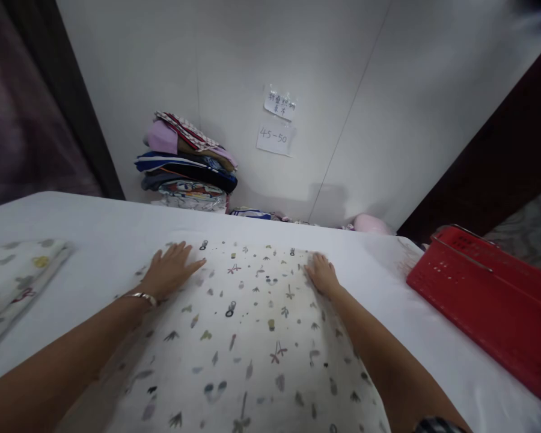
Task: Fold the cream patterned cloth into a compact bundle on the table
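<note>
A white cloth [252, 337] printed with small plants, sunglasses and other little motifs lies spread over the table in front of me. My left hand [169, 270] rests flat on its far left part, fingers spread and thumb pointing inward. On the far right corner lies my right hand [322, 273], its fingers stretched out over the cloth's edge. Neither hand grips anything that I can see. The near end of the cloth runs out of the bottom of the view.
A folded patterned cloth [22, 276] lies at the left on the white table [103, 222]. A red plastic basket [487, 300] stands at the right. Behind the table rises a stack of folded clothes [187, 162], and paper signs [275, 137] hang on the wall.
</note>
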Demonstrator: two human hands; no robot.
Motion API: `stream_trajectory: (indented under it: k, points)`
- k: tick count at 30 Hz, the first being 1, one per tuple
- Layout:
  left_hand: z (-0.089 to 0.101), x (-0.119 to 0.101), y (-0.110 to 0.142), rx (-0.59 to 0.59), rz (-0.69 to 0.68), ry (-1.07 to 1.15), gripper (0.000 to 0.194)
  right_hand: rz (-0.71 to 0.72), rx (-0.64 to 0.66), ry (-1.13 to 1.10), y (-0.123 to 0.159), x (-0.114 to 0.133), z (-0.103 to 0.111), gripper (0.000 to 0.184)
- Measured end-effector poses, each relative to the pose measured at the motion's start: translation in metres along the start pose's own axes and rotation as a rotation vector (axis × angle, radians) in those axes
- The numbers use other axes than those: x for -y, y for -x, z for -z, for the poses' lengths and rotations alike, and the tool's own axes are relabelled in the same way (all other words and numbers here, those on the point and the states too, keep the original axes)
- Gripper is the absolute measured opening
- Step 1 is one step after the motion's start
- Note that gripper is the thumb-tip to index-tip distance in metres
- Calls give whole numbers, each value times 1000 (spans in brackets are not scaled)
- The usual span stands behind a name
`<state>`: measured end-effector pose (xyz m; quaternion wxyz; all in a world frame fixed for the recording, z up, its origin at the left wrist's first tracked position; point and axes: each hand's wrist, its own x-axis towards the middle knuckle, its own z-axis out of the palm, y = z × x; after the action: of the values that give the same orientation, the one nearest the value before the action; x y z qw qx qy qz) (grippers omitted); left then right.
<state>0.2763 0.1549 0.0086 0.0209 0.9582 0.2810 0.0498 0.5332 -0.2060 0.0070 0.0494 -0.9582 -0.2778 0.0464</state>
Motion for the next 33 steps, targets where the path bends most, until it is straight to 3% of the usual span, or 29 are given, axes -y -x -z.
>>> stream_trajectory:
  k: [3, 6, 11, 14, 17, 21, 24, 27, 30, 33]
  points:
    - [-4, -2, -30, 33, 41, 37, 74, -22, 13, 21, -24, 3, -1, 66]
    - [-9, 5, -42, 74, 106, 51, 77, -88, 44, 40, -38, -3, -6, 66]
    - [-8, 10, -41, 83, 96, 69, 73, -53, -11, 41, -36, -8, -7, 64]
    - [-8, 10, -39, 10, 61, 73, 70, 45, -85, 50, -32, -3, -9, 63]
    - [-14, 14, -41, -6, 79, 71, 69, 54, -31, 57, -33, 2, -12, 62]
    - [-11, 18, -44, 94, 147, 81, 74, 6, 34, 61, -35, 4, -7, 61]
    - [-1, 22, -32, 71, 105, 78, 73, 24, -11, 42, -21, -3, -4, 61]
    - [2, 29, 1, -7, 57, 41, 75, 38, -91, 75, 5, -22, -12, 61]
    - [-3, 33, 32, 31, 55, 37, 76, 4, -44, 127, 23, -39, -25, 61]
    - [-2, 31, 43, 84, 96, 53, 77, 5, -30, 125, 27, -44, -27, 64]
